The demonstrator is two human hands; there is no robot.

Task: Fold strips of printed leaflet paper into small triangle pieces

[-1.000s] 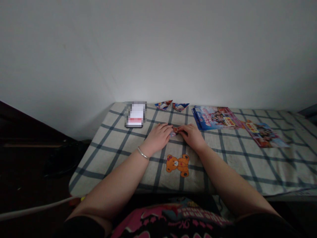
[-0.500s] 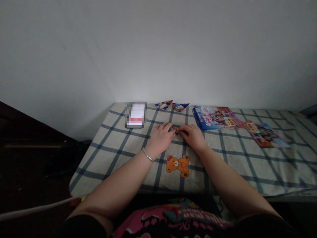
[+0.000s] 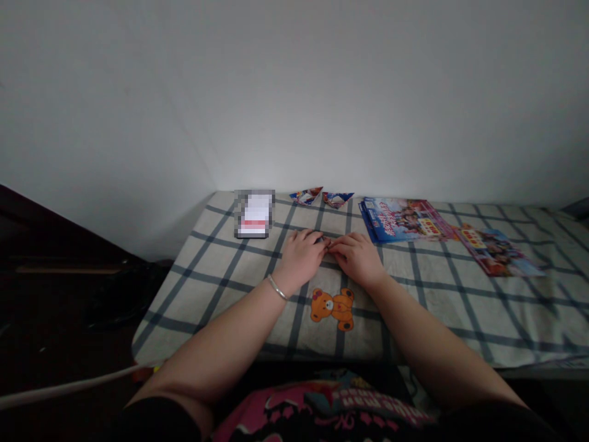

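My left hand (image 3: 302,258) rests on the checked cloth with its fingers bent and closed on a small dark piece of folded paper (image 3: 320,240), mostly hidden by the fingers. A silver bangle circles that wrist. Meeting it from the other side, my right hand (image 3: 359,256) pinches at the paper's right end, fingertips almost touching the left thumb. Beyond the hands, two small folded paper shapes, one on the left (image 3: 306,196) and one on the right (image 3: 338,199), stand near the wall, printed in blue and red.
A phone (image 3: 254,213) with a blurred screen lies at the back left. To the right are a stack of printed leaflets (image 3: 405,220) and a single leaflet (image 3: 499,250). The checked tablecloth (image 3: 221,294) bears a bear picture (image 3: 332,309). A wall (image 3: 322,98) rises behind the table.
The right hand's fingers have curled in a little closer to the left thumb, still at the paper. The whole view has shifted slightly; the things on the table lie as before.
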